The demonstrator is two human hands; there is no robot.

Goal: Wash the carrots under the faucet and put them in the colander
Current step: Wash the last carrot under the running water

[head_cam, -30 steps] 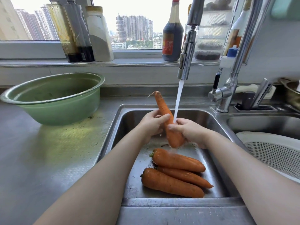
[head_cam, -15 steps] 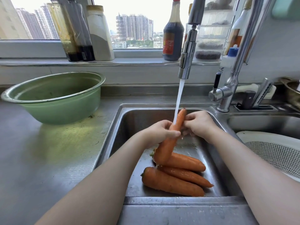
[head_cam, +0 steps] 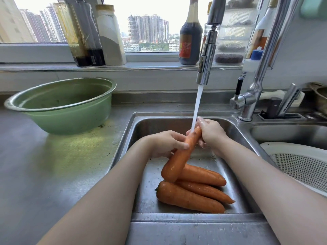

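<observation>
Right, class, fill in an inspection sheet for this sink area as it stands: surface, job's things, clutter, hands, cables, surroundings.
Surface: steel counter; wet sink.
Job's things: one carrot held tilted, its upper end under the stream from the faucet; three carrots lie on the sink floor; white colander at right, no carrots visible in it.
Clutter: green basin on the counter; bottles and a white canister on the windowsill.
Hands: left hand grips the carrot mid-length; right hand holds its upper end.
Cables: nothing seen.
Surroundings: window, high-rise buildings outside.

Colander (head_cam: 300,167) half beyond the right edge
</observation>
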